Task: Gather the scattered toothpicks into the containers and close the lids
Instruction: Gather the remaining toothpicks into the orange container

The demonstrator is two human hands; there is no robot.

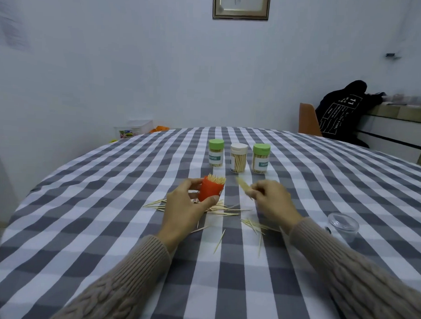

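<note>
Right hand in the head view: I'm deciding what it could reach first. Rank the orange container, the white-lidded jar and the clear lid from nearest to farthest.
From the right hand:
1. Orange container, to its left, held by the left hand.
2. and 3. White-lidded jar, beyond it, and clear lid, to its right: too close to call.

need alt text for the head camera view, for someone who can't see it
A left hand grips an open orange container of toothpicks while the right hand pinches a small bundle. Loose toothpicks lie on the checked tablecloth before three lidded jars.
</note>
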